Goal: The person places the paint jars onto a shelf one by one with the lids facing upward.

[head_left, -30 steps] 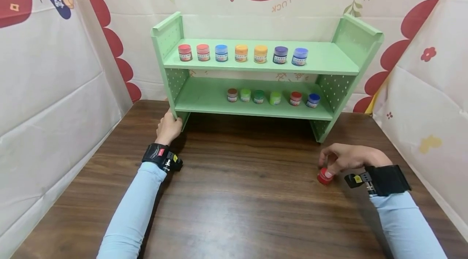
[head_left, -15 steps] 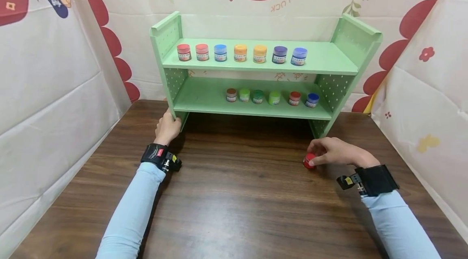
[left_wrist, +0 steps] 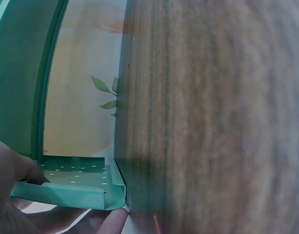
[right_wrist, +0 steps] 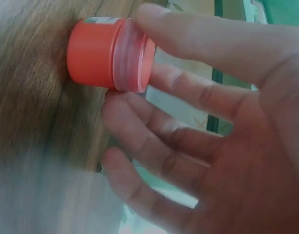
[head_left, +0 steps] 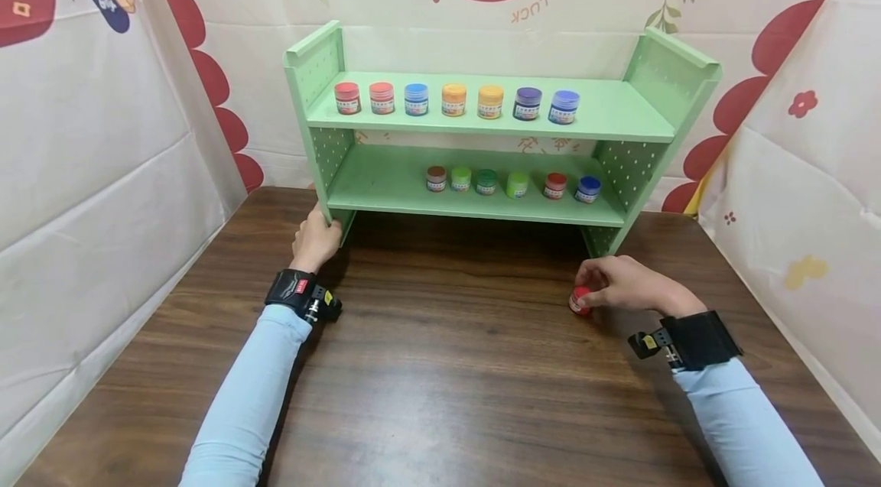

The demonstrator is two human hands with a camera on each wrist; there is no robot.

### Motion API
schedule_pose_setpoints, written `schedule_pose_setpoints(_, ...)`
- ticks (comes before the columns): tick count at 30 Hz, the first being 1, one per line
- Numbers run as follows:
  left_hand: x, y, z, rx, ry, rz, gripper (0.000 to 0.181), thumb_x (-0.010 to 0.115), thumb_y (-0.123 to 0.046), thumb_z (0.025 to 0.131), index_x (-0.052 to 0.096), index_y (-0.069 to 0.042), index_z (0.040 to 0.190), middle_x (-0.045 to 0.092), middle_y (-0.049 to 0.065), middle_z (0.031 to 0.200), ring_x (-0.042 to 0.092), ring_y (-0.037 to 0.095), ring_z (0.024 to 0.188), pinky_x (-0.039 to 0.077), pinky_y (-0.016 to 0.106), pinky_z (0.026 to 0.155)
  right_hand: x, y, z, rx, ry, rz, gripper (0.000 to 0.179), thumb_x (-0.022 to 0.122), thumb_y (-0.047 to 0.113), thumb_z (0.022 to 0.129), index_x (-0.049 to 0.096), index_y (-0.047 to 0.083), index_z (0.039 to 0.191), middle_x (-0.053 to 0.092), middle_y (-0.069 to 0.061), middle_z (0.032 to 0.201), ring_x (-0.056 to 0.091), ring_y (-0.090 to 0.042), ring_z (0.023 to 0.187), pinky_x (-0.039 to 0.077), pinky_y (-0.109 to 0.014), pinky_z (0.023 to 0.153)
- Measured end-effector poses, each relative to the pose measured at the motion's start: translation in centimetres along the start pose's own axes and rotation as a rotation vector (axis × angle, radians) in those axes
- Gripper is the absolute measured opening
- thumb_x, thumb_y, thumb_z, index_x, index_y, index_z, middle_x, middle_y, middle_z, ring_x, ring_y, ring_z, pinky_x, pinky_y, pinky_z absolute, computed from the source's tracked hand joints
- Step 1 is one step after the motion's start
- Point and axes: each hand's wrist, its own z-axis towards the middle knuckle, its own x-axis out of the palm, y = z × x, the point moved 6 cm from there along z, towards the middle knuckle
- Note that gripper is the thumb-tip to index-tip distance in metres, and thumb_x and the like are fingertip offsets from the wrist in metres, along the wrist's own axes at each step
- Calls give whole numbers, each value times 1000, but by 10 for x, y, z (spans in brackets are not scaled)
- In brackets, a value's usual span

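My right hand [head_left: 632, 285] pinches a small red paint jar [head_left: 578, 303] by its lid, just in front of the rack's right foot. The right wrist view has the jar [right_wrist: 93, 54] against the wood, thumb on one side of its lid and fingers on the other. My left hand [head_left: 317, 241] grips the lower left side panel of a green two-tier rack [head_left: 619, 105]. Up close in the left wrist view, the thumb lies over the perforated panel [left_wrist: 66, 194] and the fingers curl beneath it.
On the upper shelf stands a row of several paint jars [head_left: 453, 100], red through purple. Several more jars [head_left: 486, 182] line the lower shelf. Printed cloth [head_left: 482, 51] hangs behind the rack and along both sides of the brown wooden table [head_left: 427, 365].
My right hand has carried the red paint jar left and away from me, close to the rack's right foot, barely moving in the last half second. The left hand keeps its grip.
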Motion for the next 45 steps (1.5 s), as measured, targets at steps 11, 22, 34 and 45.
schedule_pose_setpoints(11, -1, 0, -2, -6, -4, 3, 44, 45, -27, 98, 49, -20, 141, 66, 24, 113, 65, 48, 103, 48, 62, 77, 0, -1, 2, 31, -32, -23, 30, 84, 37, 85, 70, 16, 102, 65, 7, 77, 53, -10, 71, 42, -26, 64)
schedule_pose_setpoints(22, -1, -2, -2, -7, -4, 1, 41, 44, -27, 98, 50, -19, 137, 65, 23, 110, 65, 48, 103, 48, 62, 79, -2, -2, 2, 5, -45, -32, 18, 75, 19, 91, 72, 8, 105, 67, 5, 83, 56, -9, 74, 46, -26, 66)
schedule_pose_setpoints(34, -1, -1, -1, -11, -4, 5, 39, 44, -28, 98, 50, -18, 136, 65, 23, 112, 64, 48, 104, 48, 63, 80, -2, -7, 4, 18, -46, -27, 21, 71, 19, 95, 73, 5, 110, 71, 2, 90, 60, -10, 81, 49, -28, 71)
schedule_pose_setpoints(45, -1, 0, -1, -6, -2, 0, 40, 44, -28, 99, 50, -17, 137, 66, 23, 119, 64, 50, 113, 48, 66, 85, -2, -4, 3, 17, -51, -26, 20, 72, 18, 94, 73, 6, 110, 71, 3, 89, 58, -10, 79, 48, -26, 69)
